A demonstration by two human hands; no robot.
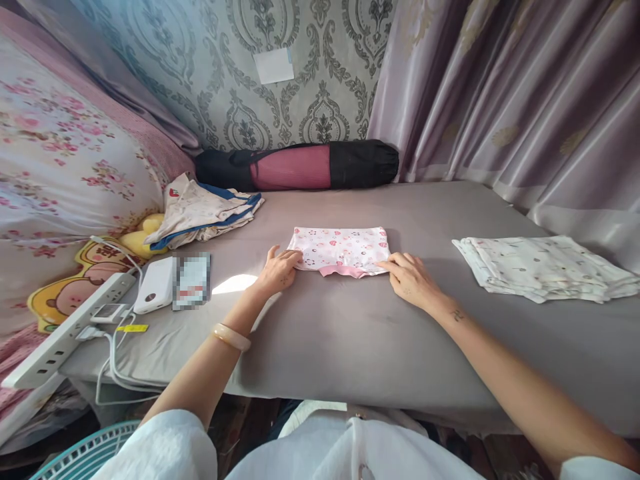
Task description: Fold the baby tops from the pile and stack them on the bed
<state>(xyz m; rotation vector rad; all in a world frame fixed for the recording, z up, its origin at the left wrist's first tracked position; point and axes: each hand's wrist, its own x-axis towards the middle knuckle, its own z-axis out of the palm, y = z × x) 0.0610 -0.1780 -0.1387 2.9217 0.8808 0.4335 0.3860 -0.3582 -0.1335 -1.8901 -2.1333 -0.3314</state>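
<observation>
A small white children's shirt [340, 248] with pink and red prints lies folded into a flat rectangle in the middle of the table. Its pink trim, which looks like a neckline, shows along the near edge. My left hand [280, 270] grips the left end of the shirt, one outer finger lifted. At the near right corner, my right hand [413, 280] pinches the cloth between its fingers. Both thumbs are mostly hidden. A stack of folded pale printed clothes [540, 267] sits to the right of my right hand.
Clothes with blue edging [205, 210] are piled at the back left. A rolled mat bag [300, 165] lies along the wall. On the left are a white power bank [156, 285], a blurred packet [191, 281] and a power strip [70, 330] with cables. A teal basket [85, 453] stands below.
</observation>
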